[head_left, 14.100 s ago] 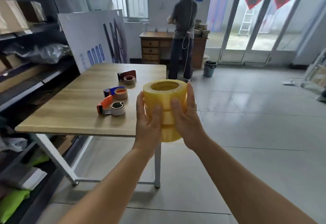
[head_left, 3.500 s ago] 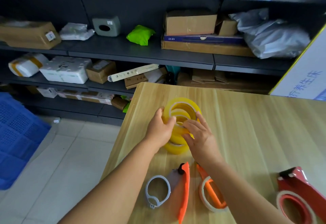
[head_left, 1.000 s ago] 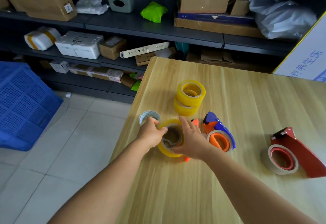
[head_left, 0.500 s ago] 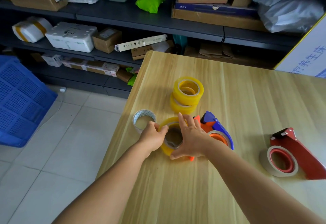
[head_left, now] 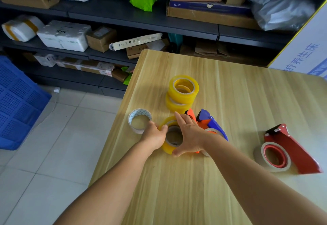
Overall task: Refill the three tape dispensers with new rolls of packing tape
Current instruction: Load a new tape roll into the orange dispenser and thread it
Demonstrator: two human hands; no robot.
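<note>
Yellow roll point(head_left: 168, 147) sits near the table's point(head_left: 238, 92) left edge, left hand point(head_left: 154, 136) curled round its side to steady it, right hand point(head_left: 190, 134) spread flat pressing down, I'd guess seating it on the orange dispenser point(head_left: 192, 116), spares point(head_left: 183, 92) stacked just behind.

Left hand point(head_left: 154, 136) grips, right hand point(head_left: 189, 132) presses yellow tape roll point(head_left: 167, 148).
</note>
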